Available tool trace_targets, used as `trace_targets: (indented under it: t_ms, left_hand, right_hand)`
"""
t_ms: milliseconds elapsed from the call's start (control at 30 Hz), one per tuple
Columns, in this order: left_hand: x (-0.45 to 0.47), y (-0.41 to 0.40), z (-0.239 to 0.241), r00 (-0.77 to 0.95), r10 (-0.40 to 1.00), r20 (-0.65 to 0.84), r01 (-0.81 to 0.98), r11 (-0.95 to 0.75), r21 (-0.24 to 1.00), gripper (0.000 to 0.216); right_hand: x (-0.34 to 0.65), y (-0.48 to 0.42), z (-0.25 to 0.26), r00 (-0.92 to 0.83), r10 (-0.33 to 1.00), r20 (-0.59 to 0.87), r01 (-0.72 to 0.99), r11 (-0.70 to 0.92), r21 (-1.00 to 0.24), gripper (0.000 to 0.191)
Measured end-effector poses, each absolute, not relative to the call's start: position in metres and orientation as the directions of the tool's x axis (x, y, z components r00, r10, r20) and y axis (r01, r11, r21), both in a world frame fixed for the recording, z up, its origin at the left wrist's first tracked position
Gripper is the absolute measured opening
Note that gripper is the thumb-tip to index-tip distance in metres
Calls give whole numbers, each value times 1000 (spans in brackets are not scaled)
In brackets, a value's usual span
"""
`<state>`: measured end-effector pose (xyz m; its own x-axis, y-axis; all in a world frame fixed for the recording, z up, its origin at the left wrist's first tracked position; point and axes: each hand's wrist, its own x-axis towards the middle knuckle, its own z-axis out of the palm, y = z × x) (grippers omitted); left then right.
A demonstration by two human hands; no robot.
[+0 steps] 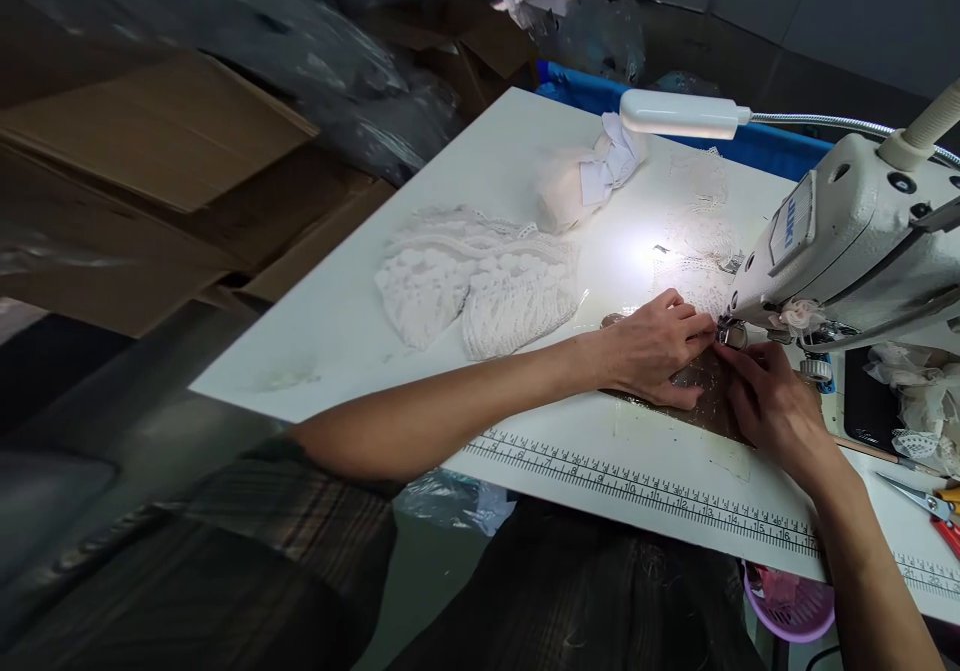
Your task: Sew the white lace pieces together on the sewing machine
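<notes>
A strip of white lace (pixel 694 286) lies on the table behind the presser foot (pixel 729 334) of a white sewing machine (pixel 832 236). My left hand (pixel 656 351) is at the left of the foot, its bent fingers closed on the lace edge and its thumb lower down. From the right, my right hand (pixel 784 406) reaches in with thumb and forefinger pinched just in front of the foot. Whatever its fingertips hold is too small and covered to make out. Beneath both hands is a brown, shiny plate (pixel 709 411).
White lace pieces (pixel 480 281) and a wrapped bundle (pixel 574 186) lie left on the white table (pixel 322 341). A lamp (pixel 682 114) hangs above. Scissors (pixel 919 499) and lace scraps (pixel 919 391) are at right. Cardboard boxes (pixel 150 141) stand left; a purple basket (pixel 795 621) sits below.
</notes>
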<state>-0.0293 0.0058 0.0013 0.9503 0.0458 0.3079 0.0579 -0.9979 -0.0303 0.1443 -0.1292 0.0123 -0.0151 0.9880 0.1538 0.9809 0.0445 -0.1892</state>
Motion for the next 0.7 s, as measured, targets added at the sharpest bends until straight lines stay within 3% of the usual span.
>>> trace_targets:
  t_ms: [167, 333, 533, 700]
  left_hand:
    - [-29, 6, 0, 940, 66, 334, 77, -997, -22, 58]
    - [-28, 9, -1, 933, 72, 352, 81, -997, -12, 63]
    - [-27, 10, -3, 931, 83, 356, 78, -997, 29, 61]
    - [-28, 8, -4, 927, 120, 357, 111, -993, 45, 61]
  right_hand:
    - [163, -135, 24, 57, 997, 54, 850, -20, -527, 38]
    - [180, -133, 22, 174, 972, -155, 670, -232, -705, 39]
    - [178, -124, 12, 294, 950, -105, 612, -271, -743, 48]
    - [168, -131, 4, 240, 966, 101, 696, -99, -712, 51]
